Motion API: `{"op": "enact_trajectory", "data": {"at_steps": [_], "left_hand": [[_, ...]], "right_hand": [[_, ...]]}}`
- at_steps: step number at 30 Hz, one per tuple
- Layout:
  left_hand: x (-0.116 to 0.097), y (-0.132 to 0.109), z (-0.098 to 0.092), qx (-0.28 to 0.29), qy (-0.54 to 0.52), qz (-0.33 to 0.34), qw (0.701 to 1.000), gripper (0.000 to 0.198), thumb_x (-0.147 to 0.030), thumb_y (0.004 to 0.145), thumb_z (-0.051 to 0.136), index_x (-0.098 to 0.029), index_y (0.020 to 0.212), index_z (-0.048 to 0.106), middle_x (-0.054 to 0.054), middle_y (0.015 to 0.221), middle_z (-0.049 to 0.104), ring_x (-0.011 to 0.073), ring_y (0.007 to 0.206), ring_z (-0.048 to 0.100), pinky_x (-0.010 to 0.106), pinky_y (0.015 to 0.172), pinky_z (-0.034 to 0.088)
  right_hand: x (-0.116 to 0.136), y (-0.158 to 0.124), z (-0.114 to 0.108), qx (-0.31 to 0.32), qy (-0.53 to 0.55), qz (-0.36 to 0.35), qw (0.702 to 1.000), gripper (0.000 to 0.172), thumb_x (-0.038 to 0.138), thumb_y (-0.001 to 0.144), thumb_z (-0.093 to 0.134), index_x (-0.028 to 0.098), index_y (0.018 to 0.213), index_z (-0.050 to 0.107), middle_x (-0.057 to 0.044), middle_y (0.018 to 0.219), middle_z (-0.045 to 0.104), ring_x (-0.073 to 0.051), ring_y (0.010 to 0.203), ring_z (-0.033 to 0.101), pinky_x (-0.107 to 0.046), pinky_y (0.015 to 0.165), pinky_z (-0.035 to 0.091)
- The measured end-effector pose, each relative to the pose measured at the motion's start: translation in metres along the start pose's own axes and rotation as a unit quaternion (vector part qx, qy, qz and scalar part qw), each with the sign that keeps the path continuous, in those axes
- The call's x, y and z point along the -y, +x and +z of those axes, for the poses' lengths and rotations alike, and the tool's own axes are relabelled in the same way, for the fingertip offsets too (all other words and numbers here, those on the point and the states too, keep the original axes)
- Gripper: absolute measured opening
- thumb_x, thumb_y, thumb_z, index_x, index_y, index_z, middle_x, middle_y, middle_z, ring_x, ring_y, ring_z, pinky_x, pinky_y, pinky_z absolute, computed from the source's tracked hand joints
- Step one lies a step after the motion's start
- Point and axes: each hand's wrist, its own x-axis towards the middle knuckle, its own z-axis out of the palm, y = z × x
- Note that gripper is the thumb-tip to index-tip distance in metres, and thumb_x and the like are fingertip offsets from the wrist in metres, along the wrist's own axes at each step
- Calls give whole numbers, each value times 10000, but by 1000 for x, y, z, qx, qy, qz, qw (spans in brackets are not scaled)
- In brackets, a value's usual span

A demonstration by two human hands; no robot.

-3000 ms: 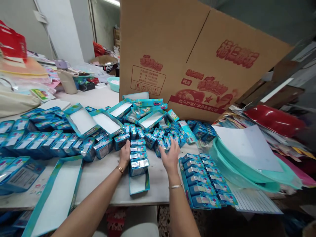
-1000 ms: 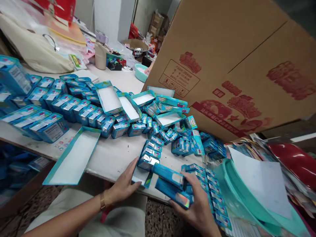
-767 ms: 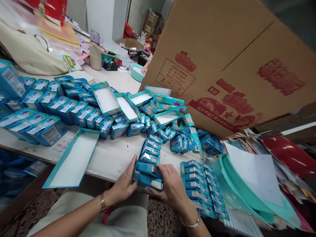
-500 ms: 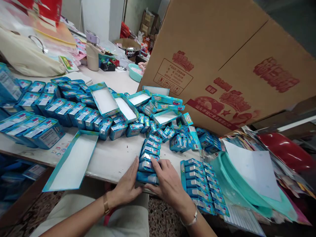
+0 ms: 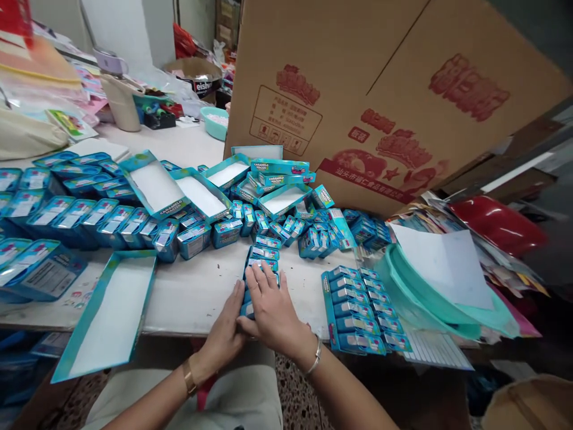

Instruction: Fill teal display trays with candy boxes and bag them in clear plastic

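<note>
A row of small blue packs (image 5: 264,254) lies in a narrow blue display tray on the table before me. My left hand (image 5: 227,322) rests along its left side, fingers straight and pressed against it. Across the top of the packs lies my right hand (image 5: 271,304), flat with its fingers extended, hiding the nearer packs. To the right stands a filled display tray (image 5: 329,310) holding two columns of the same packs. On the left, an empty blue tray (image 5: 111,316) with a white inside juts over the table's front edge.
Loose blue packs (image 5: 102,221) line the table's left and middle. Several empty trays (image 5: 201,194) are heaped behind them. A large cardboard carton (image 5: 340,71) stands at the back right. Turquoise basins (image 5: 407,286) with a white sheet (image 5: 443,263) sit at the right.
My right hand has moved forward and flattened over the packs, covering more of them. My left hand stays at the side. The view has turned to the right.
</note>
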Motion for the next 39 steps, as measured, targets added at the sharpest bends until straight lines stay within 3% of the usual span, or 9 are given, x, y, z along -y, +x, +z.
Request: {"op": "enact_trajectory", "data": {"at_steps": [8,15,20,22,26,29,34,39], "left_hand": [[-3,0,-1,10,37,10,999,803,-208,917,491,-213,1588,49,150,1657,119,314,1518,151,558,1225,185],[-13,9,-6,43,78,31,996,791,-269,930,491,-179,1586,58,162,1649,141,332,1519,131,569,1212,220],[-11,10,-9,54,87,23,995,637,-297,929,502,-231,1530,300,115,1537,401,316,1440,322,544,1180,310],[-9,9,-11,60,65,18,996,621,-305,916,525,-223,1507,350,120,1531,411,330,1427,343,542,1176,314],[-9,9,-10,31,13,-42,999,943,-362,858,644,-204,1582,61,159,1647,142,367,1507,158,570,1202,231],[-11,11,-6,32,-19,-65,997,1115,-380,822,706,-217,1572,-104,162,1664,-2,354,1524,29,560,1223,155],[-11,19,-3,62,-39,-47,996,1053,-380,818,715,-222,1583,8,160,1664,43,340,1522,-40,540,1238,64],[-19,33,-5,69,-98,-49,992,1161,-422,776,756,-235,1572,-69,154,1658,104,360,1517,92,528,1228,173]], "right_hand": [[-1,-3,-2,21,43,7,999,906,364,828,593,60,1561,154,-206,1611,240,-369,1496,138,-664,1149,184],[6,4,-4,13,57,11,998,753,241,881,459,101,1566,181,-172,1603,282,-357,1485,177,-641,1161,181],[22,19,8,-3,16,23,1000,655,189,934,389,163,1564,213,-174,1573,342,-374,1483,186,-696,1142,131],[21,17,4,-2,23,18,1000,632,253,962,393,168,1563,215,-169,1571,348,-363,1484,192,-677,1151,149],[5,0,-12,-44,44,35,997,755,527,969,433,189,1580,145,-133,1642,188,-343,1521,47,-654,1173,126],[-6,-6,-8,-60,47,95,993,788,583,965,412,157,1577,157,-144,1654,120,-345,1525,-1,-640,1175,141],[-8,2,12,-24,68,82,994,708,575,991,340,147,1549,257,-146,1639,188,-301,1522,116,-584,1191,172],[5,1,14,-48,53,97,993,635,535,1013,287,188,1544,260,-137,1643,177,-306,1524,93,-683,1150,150]]}}
